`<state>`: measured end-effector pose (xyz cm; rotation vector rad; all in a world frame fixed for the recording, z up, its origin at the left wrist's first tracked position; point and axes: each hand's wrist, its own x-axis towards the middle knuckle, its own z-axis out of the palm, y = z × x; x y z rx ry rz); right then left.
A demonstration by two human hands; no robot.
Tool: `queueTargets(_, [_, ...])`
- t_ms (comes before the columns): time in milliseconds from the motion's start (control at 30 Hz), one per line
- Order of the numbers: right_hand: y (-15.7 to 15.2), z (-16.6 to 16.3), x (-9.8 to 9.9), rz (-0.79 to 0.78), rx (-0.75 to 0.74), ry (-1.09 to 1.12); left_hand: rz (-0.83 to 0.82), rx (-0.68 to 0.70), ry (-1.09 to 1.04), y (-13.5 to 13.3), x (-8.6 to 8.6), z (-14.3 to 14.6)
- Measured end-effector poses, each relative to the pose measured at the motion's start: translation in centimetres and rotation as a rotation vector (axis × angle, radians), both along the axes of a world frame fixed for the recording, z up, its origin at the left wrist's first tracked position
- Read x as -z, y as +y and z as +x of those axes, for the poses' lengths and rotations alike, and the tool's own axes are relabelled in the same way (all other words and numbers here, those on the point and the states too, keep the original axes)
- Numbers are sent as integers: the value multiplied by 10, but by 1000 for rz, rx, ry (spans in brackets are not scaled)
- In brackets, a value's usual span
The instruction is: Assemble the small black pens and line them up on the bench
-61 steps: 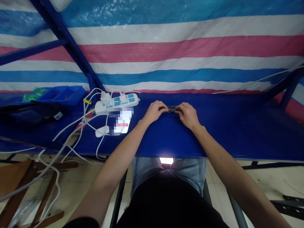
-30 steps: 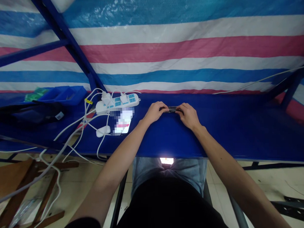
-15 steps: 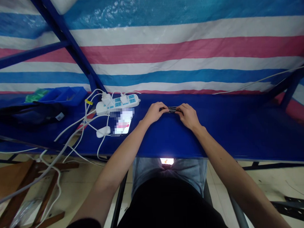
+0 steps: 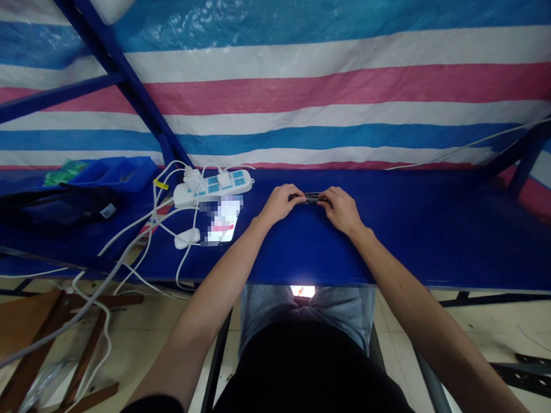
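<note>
Pinching opposite ends of the dark piece (image 4: pixel 312 198), the left hand (image 4: pixel 282 200) and right hand (image 4: pixel 341 208) flank it equally closely — its long axis running crosswise between them.

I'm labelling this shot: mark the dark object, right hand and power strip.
Dark object (image 4: pixel 312 198), head view: its visible middle.
Right hand (image 4: pixel 341 208), head view: its back.
Power strip (image 4: pixel 213 187), head view: its socket face.

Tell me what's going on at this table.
The person's left hand and right hand hold opposite ends of a small, dark, elongated object, too small to identify, at the glossy blue table. Off to the left lie a long white power strip with blue sockets and, nearer the person, a flat rectangular device with a lit screen.
</note>
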<state>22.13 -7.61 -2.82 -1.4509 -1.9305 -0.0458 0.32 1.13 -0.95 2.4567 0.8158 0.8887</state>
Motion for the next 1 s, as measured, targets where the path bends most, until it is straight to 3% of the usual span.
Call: queueTargets(1000, [-1, 0, -2, -16, -6, 4, -16, 3, -1, -2, -3, 0])
